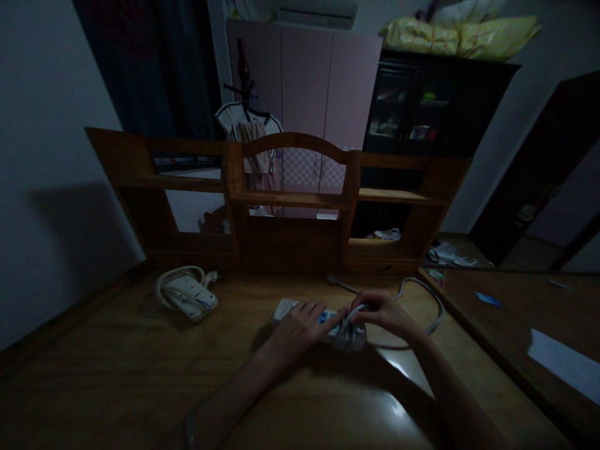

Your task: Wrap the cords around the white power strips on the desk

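In the head view, a white power strip (285, 307) lies mid-tabletop (117, 375), at 12 o'clock from the wearer. It is held down by the left hand (304, 324), whose fingers are curled over it. Its cord (434, 309), looping out toward 3 o'clock, is apparently pinched by the right hand (384, 312) at the wound end; the light is dim. The body is judged light and rigid, and is best gripped by its long edges. The cord is judged springy. A second strip (190, 299) lies at 9 o'clock.

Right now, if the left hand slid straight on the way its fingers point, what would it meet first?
Probably the cable coil wound round the power strip under the left hand; the right hand, gripping that cable, sits just behind it. Dim light leaves depth uncertain.
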Action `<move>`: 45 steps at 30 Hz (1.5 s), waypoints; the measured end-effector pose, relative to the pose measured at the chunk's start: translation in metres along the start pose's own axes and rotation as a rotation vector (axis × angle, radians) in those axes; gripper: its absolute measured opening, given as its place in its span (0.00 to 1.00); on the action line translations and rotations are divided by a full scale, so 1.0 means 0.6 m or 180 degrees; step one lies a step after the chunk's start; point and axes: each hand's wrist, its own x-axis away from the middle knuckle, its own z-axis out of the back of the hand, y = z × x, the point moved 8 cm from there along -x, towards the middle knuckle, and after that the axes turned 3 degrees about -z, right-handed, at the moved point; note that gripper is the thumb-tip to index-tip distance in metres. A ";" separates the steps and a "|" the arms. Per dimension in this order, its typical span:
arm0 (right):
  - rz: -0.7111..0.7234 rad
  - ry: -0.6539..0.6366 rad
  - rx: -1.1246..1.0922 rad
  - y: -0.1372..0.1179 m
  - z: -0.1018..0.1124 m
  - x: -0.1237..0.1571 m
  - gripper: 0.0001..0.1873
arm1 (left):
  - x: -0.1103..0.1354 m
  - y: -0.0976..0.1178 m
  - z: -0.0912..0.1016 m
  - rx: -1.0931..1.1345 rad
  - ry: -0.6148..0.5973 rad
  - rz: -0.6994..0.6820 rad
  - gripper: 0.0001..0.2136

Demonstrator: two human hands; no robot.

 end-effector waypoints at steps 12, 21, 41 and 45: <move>-0.0239 -0.0580 -0.0483 0.026 -0.005 0.001 0.16 | 0.009 0.031 0.036 0.0242 0.0626 -0.0564 0.23; -0.0374 -0.0764 -0.0130 0.039 -0.014 0.008 0.21 | 0.033 0.028 0.054 0.0345 0.0976 -0.0630 0.23; 0.0835 0.0391 0.2458 0.014 -0.094 -0.007 0.14 | 0.055 -0.142 0.005 0.0293 0.0515 0.2241 0.44; 0.0994 0.0208 0.3118 0.006 -0.116 0.004 0.09 | 0.046 -0.128 -0.006 0.0237 0.0449 0.2145 0.45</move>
